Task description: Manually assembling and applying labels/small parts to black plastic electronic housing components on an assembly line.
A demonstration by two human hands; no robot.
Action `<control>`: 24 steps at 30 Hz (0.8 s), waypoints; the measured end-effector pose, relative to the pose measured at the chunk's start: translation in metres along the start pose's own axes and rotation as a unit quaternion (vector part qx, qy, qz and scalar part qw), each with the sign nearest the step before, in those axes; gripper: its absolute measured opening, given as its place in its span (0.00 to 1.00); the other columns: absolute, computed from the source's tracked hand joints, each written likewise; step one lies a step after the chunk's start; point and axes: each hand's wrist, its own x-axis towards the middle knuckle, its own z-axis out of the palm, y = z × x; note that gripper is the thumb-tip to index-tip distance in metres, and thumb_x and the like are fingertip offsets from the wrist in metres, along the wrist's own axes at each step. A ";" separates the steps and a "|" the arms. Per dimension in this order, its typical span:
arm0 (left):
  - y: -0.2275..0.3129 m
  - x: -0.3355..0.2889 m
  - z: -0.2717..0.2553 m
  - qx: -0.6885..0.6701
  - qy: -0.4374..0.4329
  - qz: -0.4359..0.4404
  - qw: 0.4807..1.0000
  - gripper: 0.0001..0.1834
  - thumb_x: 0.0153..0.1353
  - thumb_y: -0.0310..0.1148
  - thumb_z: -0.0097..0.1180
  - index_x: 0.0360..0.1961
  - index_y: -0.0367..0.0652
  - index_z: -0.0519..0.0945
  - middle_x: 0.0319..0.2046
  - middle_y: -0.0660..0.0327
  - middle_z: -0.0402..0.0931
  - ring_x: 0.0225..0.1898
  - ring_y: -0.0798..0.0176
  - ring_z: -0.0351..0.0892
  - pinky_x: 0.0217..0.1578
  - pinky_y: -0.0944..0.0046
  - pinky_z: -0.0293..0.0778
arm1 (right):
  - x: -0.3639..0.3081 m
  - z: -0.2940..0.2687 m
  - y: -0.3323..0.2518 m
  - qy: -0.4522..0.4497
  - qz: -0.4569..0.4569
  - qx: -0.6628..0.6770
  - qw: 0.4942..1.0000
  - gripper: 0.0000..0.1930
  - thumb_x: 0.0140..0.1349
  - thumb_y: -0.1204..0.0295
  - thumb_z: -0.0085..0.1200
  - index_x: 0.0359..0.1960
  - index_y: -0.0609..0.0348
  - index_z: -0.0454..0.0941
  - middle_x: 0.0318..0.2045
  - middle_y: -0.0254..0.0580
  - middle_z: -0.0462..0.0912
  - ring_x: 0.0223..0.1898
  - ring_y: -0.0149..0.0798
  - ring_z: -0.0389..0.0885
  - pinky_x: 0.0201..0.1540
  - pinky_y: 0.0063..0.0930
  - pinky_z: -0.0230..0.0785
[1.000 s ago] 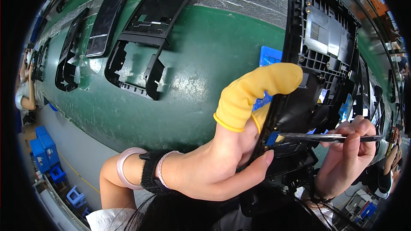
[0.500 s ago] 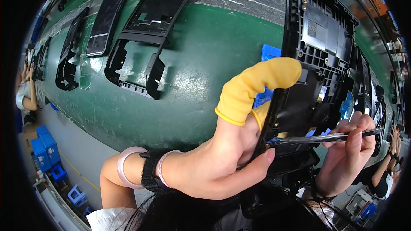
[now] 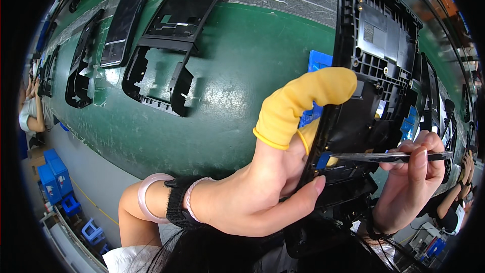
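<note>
My left hand [image 3: 268, 192], with yellow finger cots [image 3: 298, 103] on some fingers, grips the left edge of a black plastic housing [image 3: 348, 121]. The housing is tilted up, its ribbed inner side with small brass inserts showing. In a pinch, my right hand [image 3: 411, 179] holds slim metal tweezers [image 3: 371, 157] across the lower part of the housing. Their tip is beside a small blue piece [image 3: 323, 160] near the left edge; whether it touches cannot be made out. Part of the right hand's grip is hidden behind its fingers.
On the green table [image 3: 242, 71] lie a black open frame [image 3: 172, 35], a dark flat panel [image 3: 126, 25] and another black frame [image 3: 83, 65] to the left. A blue tray [image 3: 319, 60] stands behind the housing. Other people sit at both sides; blue bins [image 3: 54, 177] stand on the floor.
The tweezers' tip has risen a little and shifted right, and the blue piece by the housing's edge now shows more clearly. My left hand and the housing stay almost still.
</note>
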 end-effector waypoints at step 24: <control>0.009 0.008 -0.003 0.085 0.055 0.015 0.995 0.40 0.46 0.14 0.34 0.52 0.43 0.23 0.48 0.48 0.51 0.34 0.66 0.61 0.30 0.74 0.62 | 0.011 -0.018 0.016 -0.167 -0.113 0.037 0.979 0.09 0.53 0.67 0.43 0.32 0.56 0.61 0.30 0.34 0.63 0.41 0.33 0.64 0.52 0.36 0.50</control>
